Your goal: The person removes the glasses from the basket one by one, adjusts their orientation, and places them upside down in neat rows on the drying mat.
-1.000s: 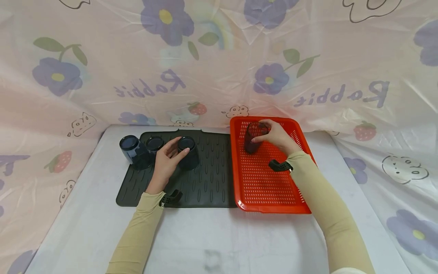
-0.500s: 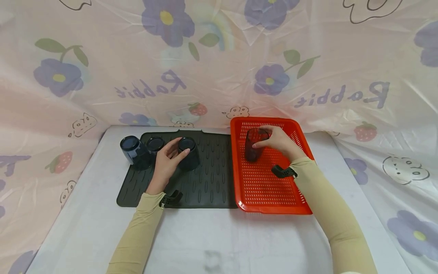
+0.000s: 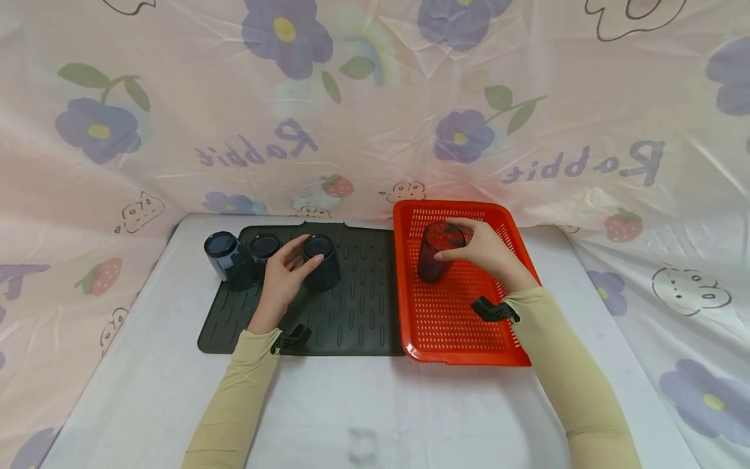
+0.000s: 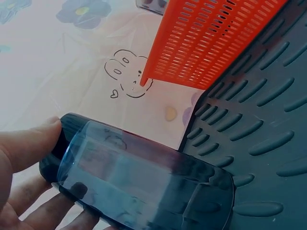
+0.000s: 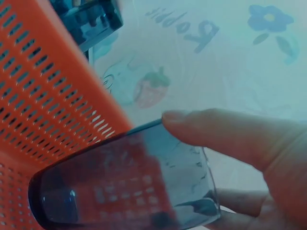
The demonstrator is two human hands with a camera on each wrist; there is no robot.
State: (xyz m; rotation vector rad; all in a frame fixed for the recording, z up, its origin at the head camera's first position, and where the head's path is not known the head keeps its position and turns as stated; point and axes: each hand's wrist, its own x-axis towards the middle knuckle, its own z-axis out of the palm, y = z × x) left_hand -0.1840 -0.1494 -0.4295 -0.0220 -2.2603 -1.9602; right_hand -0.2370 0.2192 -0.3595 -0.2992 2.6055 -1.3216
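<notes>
My left hand point(image 3: 282, 279) grips a dark blue drinking glass point(image 3: 323, 264) near its upturned base. That glass stands upside down, its rim on the dark ribbed mat point(image 3: 357, 312); the left wrist view shows thumb and fingers on either side of the base. Inside the red basket point(image 3: 463, 348), my right hand point(image 3: 483, 251) pinches a similar tinted glass point(image 3: 433, 257) near its open rim. This one is upright, with its lower end at the basket's floor; whether it touches cannot be told.
Two more dark glasses, the leftmost glass point(image 3: 231, 260) and another glass point(image 3: 265, 246), stand upside down at the mat's left end. The leftmost one leans. A patterned sheet point(image 3: 363, 150) hangs behind the white table point(image 3: 328, 410).
The right hand has moved toward the person with its glass, inside the basket. The left hand and its glass look unmoved.
</notes>
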